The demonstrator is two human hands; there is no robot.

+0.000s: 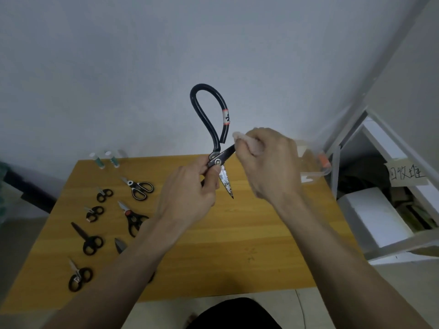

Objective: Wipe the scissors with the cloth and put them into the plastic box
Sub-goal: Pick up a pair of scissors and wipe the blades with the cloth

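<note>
Nearest the camera, both forearms reach out over the wooden counter [237, 245]. The left hand [190, 191] has its fingers [211, 180] curled round the big black scissors [215, 129] at the pivot, holding them above the counter with the loop handle pointing to twelve o'clock and one blade tip to six. That grip probably keeps the blades spread and steady so each can be reached by itself. At three o'clock from the pivot, the right hand [266, 162] is closed round a bunched pale cloth [249, 143] and pinches it on the second blade, which juts toward two o'clock; this looks like the wiping step, with boxing not yet done.

At nine o'clock on the counter lie the smaller scissors [140, 188], spaced in loose rows, apparently waiting their turn. Two small tubes [105, 160] stand at the counter's far left edge. At the far right corner, around two o'clock, sits the clear plastic box [313, 167], partly hidden by the right hand, close enough for a short carry. Beyond it at three o'clock is a white shelf [380, 210] with a handwritten label.
</note>
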